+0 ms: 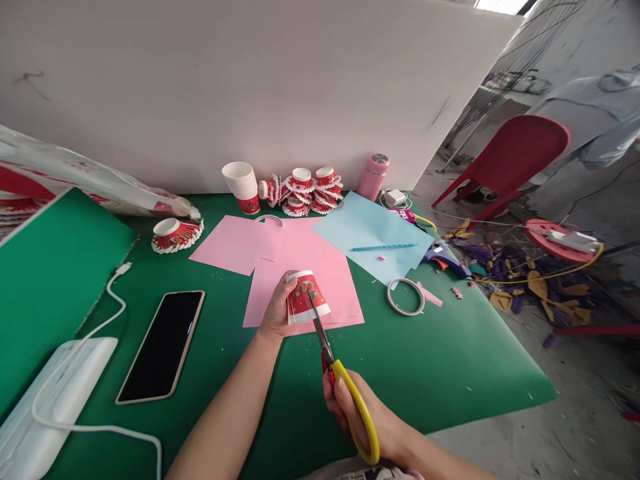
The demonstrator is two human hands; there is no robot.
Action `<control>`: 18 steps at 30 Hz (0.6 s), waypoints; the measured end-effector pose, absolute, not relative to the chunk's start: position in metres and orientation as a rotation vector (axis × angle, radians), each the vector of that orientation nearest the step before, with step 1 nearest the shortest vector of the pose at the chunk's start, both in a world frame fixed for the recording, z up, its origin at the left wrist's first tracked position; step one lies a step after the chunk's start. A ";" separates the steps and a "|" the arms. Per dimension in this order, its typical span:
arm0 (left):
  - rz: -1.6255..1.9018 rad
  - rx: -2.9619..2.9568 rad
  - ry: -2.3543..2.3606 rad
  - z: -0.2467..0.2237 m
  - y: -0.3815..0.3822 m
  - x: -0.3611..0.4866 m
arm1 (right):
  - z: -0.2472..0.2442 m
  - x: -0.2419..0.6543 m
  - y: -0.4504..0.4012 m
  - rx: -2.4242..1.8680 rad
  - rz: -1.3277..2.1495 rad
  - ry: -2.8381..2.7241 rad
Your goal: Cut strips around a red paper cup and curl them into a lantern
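My left hand (277,308) is closed around a red and white paper cup (301,300) with a printed pattern, held tilted above the pink paper. Strips appear to be cut along the cup's side near my fingers. In my right hand (357,407) is a pair of scissors (324,340) with yellow and red handles. Their blades point up and away from me and reach the cup's printed side. Whether the blades are cutting through the wall there, I cannot tell. Under the cup lie sheets of pink paper (320,247).
Behind stand stacked cups (240,179) and several fringed cups (303,187), beside a pink bottle (374,177). Blue paper (370,227) bears a pencil (384,247); near it are a tape roll (405,297) and glue gun (447,259). A phone (161,347) and white power strip (65,393) lie left.
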State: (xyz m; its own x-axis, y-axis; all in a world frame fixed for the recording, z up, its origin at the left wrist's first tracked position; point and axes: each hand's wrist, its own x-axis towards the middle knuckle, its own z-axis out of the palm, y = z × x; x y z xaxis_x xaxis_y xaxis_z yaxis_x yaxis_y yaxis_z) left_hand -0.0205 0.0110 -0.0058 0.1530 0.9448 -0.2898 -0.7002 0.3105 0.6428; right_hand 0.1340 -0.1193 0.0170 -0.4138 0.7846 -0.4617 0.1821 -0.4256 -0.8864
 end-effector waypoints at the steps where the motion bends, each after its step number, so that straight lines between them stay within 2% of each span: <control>1: 1.227 0.399 0.737 -0.006 0.011 -0.020 | 0.017 0.134 -0.119 -1.368 1.887 -1.352; 18: 1.228 0.406 0.742 -0.007 0.012 -0.021 | 0.016 0.134 -0.121 -1.370 1.852 -1.355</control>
